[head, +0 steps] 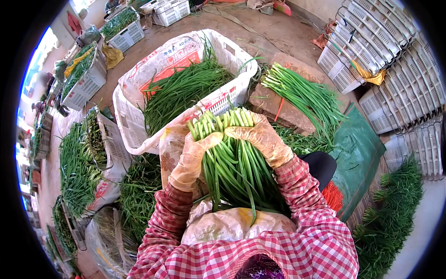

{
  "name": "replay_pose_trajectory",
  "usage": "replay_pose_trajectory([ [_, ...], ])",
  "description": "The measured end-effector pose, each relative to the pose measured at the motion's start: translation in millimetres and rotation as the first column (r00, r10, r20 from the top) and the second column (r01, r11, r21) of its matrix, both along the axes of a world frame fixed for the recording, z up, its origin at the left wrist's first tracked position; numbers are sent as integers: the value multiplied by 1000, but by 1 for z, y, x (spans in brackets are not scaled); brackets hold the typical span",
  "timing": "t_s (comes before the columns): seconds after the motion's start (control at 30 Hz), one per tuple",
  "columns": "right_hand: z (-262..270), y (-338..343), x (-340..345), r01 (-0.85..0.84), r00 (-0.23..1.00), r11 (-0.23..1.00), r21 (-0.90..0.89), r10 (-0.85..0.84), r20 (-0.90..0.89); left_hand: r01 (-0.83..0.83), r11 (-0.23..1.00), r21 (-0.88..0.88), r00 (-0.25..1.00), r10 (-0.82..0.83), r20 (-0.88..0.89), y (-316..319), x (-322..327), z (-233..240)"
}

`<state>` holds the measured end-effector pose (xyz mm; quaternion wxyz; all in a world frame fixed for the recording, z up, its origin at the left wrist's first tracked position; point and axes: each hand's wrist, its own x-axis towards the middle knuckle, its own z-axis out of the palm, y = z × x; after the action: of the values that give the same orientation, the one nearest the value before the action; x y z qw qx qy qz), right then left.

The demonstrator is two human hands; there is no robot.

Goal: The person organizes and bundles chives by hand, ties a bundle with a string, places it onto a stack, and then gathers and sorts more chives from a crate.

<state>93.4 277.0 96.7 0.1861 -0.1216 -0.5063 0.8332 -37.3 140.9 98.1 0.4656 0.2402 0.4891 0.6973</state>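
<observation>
Both hands wear soiled, thin plastic gloves and grip a thick bunch of garlic chives (pixel 240 164) over my lap. My left hand (pixel 195 157) closes around its left side, thumb across the stalks. On the other side my right hand (pixel 263 137) wraps the bunch, its thumb meeting the left one near the cut pale ends. Those ends point away from me, and the green leaves hang down onto a flower-printed apron (pixel 237 223). Just beyond the hands stands a white plastic crate (pixel 139 148), lined with a printed sack, with loose chives (pixel 188 87) in it.
A chive bundle (pixel 303 94) lies on bricks (pixel 268 101) at the right, near a green sheet (pixel 359 157) and red ties (pixel 332 196). Stacked white crates (pixel 400 80) stand far right. Filled crates (pixel 111 164) line the left, with people further back. More chives (pixel 390 223) lie lower right.
</observation>
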Motion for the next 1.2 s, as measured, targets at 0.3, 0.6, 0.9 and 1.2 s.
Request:
replay_pose_trajectory([
  [0.3,-26,-8,-13,228,972,973,-45,-225,62,48,988,-149,996,-36,81,-1,-15,-14],
  [0.6,19,20,-5,181,983,983,-26,-181,18,-47,999,6,988,46,147,0,-28,-7],
  [0.9,126,161,72,732,680,633,251,-697,-228,-441,844,306,594,530,-605,18,-197,181],
  [1.2,159,243,156,791,418,133,598,-830,-368,-104,889,445,21,450,-893,171,-298,44],
])
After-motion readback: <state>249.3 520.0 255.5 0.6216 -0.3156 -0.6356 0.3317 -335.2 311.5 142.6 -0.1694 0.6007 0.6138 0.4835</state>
